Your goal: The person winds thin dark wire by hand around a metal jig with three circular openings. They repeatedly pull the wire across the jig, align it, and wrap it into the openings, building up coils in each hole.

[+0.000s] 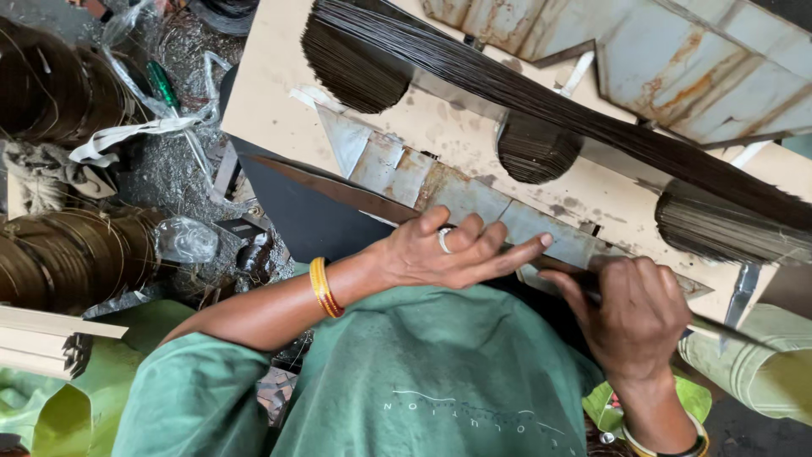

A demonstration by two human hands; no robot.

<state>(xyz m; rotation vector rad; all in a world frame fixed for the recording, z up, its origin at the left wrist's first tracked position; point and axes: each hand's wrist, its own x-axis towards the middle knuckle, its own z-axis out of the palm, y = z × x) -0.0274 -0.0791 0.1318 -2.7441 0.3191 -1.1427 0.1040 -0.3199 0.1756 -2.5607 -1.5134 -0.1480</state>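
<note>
Looking down past your green shirt (440, 381), your left hand (448, 251) lies flat on a long metal strip (474, 199), fingers (516, 251) stretched along it and pressing rather than gripping; a ring sits on one finger and orange bangles (324, 288) on the wrist. Your right hand (630, 317) is curled closed around a thin dark rod or wire (727, 332) that pokes out to the right, just beside the strip's end. The strip rests slanted on a pale board surface (271, 93). Beyond it, a thick bundle of dark wires (541, 93) crosses the board diagonally, fanning over curved bunches. Farther off lie rusty metal sheets (677, 59). At far left sit coils of brownish wire (68, 254).
</note>
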